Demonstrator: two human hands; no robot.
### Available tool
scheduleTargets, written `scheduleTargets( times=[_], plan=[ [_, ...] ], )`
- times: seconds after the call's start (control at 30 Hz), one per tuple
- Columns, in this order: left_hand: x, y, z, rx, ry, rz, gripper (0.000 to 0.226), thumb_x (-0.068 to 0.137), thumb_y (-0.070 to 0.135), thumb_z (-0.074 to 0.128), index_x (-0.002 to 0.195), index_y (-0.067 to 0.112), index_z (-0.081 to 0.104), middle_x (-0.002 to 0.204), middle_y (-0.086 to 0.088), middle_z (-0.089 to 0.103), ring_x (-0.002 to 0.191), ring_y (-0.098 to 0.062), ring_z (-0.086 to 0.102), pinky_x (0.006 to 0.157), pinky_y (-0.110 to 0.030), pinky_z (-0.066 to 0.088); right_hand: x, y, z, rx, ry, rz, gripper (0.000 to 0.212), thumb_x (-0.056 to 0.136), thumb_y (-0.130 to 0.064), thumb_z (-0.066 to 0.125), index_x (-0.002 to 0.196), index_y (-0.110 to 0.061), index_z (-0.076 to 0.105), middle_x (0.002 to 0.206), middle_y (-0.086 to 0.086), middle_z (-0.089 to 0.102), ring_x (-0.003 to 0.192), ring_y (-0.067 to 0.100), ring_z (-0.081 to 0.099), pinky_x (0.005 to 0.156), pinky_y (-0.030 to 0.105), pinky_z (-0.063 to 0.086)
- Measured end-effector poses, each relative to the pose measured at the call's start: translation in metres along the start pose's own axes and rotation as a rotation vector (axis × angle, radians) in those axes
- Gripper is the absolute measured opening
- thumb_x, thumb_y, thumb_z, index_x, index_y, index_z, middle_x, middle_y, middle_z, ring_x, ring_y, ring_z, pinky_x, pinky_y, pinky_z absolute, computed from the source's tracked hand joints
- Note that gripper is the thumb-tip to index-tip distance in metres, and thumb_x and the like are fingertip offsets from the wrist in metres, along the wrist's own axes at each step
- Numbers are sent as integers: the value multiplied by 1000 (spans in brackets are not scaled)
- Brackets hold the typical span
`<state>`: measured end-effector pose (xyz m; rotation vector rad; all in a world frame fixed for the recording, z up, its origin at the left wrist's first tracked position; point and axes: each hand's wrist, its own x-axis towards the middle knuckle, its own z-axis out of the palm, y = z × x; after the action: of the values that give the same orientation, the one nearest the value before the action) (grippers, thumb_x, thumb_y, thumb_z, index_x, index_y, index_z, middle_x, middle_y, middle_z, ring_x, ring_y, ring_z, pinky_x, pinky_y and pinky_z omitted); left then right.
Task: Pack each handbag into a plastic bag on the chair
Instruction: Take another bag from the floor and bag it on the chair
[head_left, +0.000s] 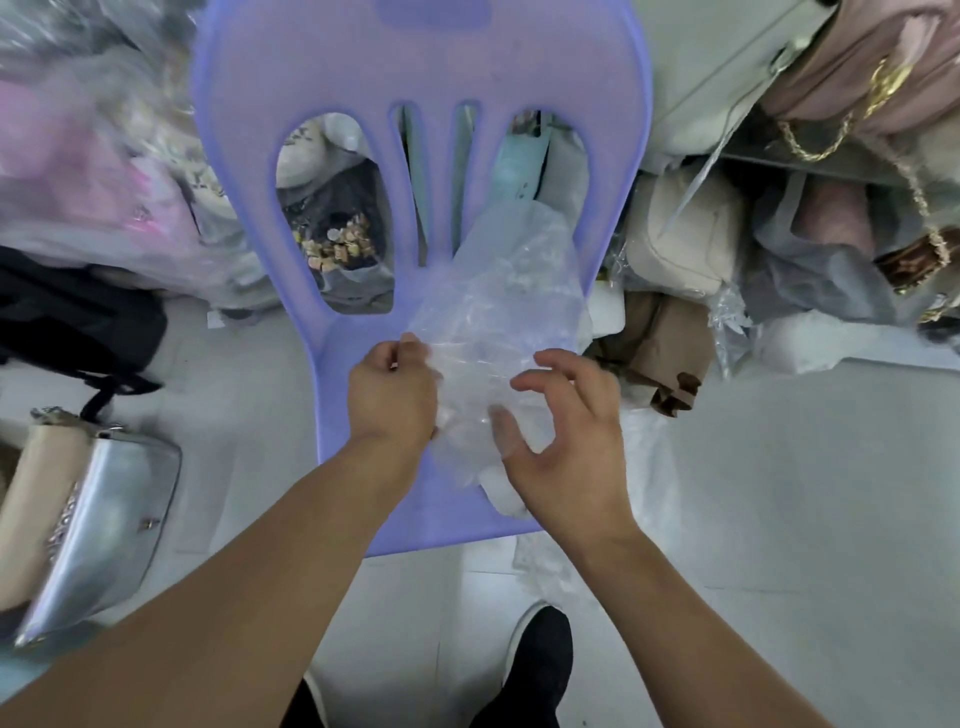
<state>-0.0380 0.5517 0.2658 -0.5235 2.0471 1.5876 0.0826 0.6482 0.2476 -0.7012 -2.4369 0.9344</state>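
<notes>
Pinching the crumpled plastic bag over the right edge of the chair, your left hand hides its fingertips, while your right hand hovers unclenched, thumb veiled behind film.

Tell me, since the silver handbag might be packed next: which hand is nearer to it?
Left. The left hand pinches the plastic bag over the chair, right of the silver handbag; the right hand sits farther right, on the bag's other side.

Fingertips of the left hand hide behind its knuckles and the plastic bag. The thumb of the right hand shows only dimly through the film. The bagged pile at upper left is blurred beyond telling.
</notes>
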Motion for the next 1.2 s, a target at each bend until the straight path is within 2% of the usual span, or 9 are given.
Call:
scheduleTargets(
  times=[0.13,0.3,0.4,0.57,0.7,0.8,0.93,1.03,1.2],
  plan=[
    [1,7,-12,-206,-1,-41,26,103,33,52,83,24,65,62,9,57,43,-7,44,43,-19,36,10,-15,-2,-86,105,1,25,88,-39,75,104,-20,74,132,6,58,122,24,44,105,30,36],
    [5,7,-30,-342,-113,-172,23,104,36,51,97,20,66,78,4,65,65,-14,59,62,-33,58,25,-30,-5,152,-289,619,44,96,-66,47,127,-36,55,113,-8,66,112,19,60,94,36,46],
    [9,-7,-42,-296,-5,-255,25,103,38,52,100,19,68,96,-4,71,85,-25,66,92,-52,54,30,-35,1,228,-338,564,26,104,-51,48,110,-30,63,83,-11,61,76,8,59,71,23,43],
    [19,-17,-67,-265,143,-239,38,100,44,52,122,13,58,93,-7,65,75,-26,61,66,-35,52,40,-54,14,244,-378,375,23,103,-47,54,94,-29,64,91,-4,64,78,5,60,71,21,41],
    [1,-6,-86,165,411,497,58,89,57,47,130,17,51,124,3,52,120,-23,50,108,-39,36,42,-61,24,188,-460,228,22,101,-46,60,98,-27,71,104,-3,68,100,6,65,87,24,50],
    [-16,-5,-78,568,44,1087,47,87,39,58,126,14,59,123,5,59,116,-18,53,103,-30,34,42,-70,23,335,-406,292,20,101,-33,62,85,-25,71,89,-13,70,84,-2,63,76,13,46],
    [-15,-22,-64,852,-93,857,48,89,17,58,135,30,51,114,7,69,95,-25,67,75,-38,54,40,-68,16,609,-124,565,18,100,-20,60,87,-18,71,76,-17,69,78,7,66,77,21,54],
    [-9,-29,-65,1025,-67,651,39,96,18,47,134,30,49,111,2,63,89,-29,63,67,-37,50,33,-43,14,387,67,645,9,95,-17,59,101,-20,65,93,-6,68,91,19,66,86,36,54],
    [-10,-35,-73,1211,47,485,22,104,35,40,118,21,48,101,-5,60,89,-33,61,64,-34,36,0,-15,31,-45,-506,706,76,80,-44,73,144,-24,38,139,7,51,127,31,52,106,42,44]
  ],
)
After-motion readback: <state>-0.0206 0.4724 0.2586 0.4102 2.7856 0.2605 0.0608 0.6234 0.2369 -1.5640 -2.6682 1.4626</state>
